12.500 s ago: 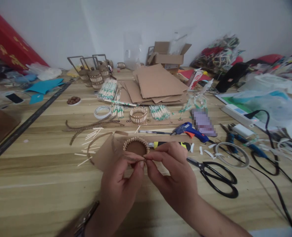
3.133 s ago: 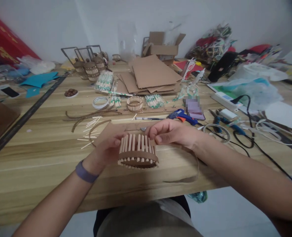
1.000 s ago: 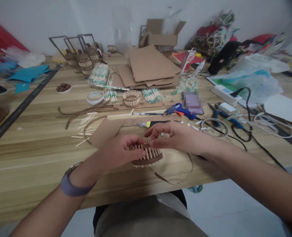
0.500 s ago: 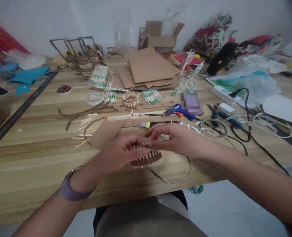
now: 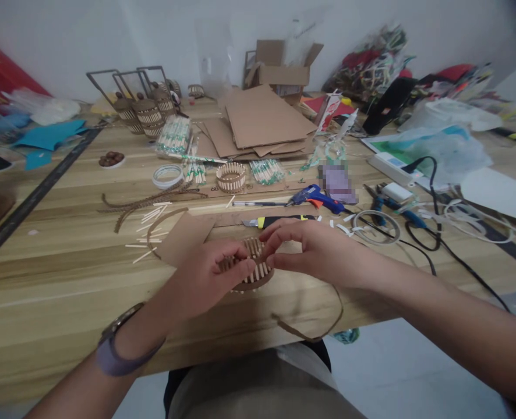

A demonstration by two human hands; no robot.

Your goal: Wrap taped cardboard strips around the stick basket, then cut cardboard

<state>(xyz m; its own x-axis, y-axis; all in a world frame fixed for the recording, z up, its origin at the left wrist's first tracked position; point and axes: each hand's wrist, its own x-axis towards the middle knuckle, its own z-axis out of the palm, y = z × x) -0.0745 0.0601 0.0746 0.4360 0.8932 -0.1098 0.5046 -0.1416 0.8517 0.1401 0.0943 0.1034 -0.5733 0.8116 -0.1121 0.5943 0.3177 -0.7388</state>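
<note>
A small ring of pale wooden sticks on a brown cardboard band (image 5: pixel 258 283) is gripped at its left side by my left hand (image 5: pixel 212 269), thumb in front and fingers curled behind. At the ring's upper edge, my right hand (image 5: pixel 313 247) pinches a narrow brown cardboard strip (image 5: pixel 313 337). The strip's loose end curls over the table below the right wrist; part of it is hidden behind that hand. Just beyond my hands lie a yellow-and-black utility knife (image 5: pixel 284 221) and a piece of cardboard (image 5: pixel 186 235).
A blue glue gun (image 5: pixel 317 198) and a pen (image 5: pixel 258 203) lie farther back, near a finished stick ring (image 5: pixel 230 177). Loose sticks (image 5: pixel 151 238) are scattered left. Tape roll (image 5: pixel 377 227), pliers (image 5: pixel 378 209) and cables occupy the right. Cardboard sheets (image 5: pixel 271 119) are stacked behind.
The ring has tipped and shifted slightly left, so its open inside shows more. The strip's loose end has swung lower and toward the table's front edge. Both hands keep their grip.
</note>
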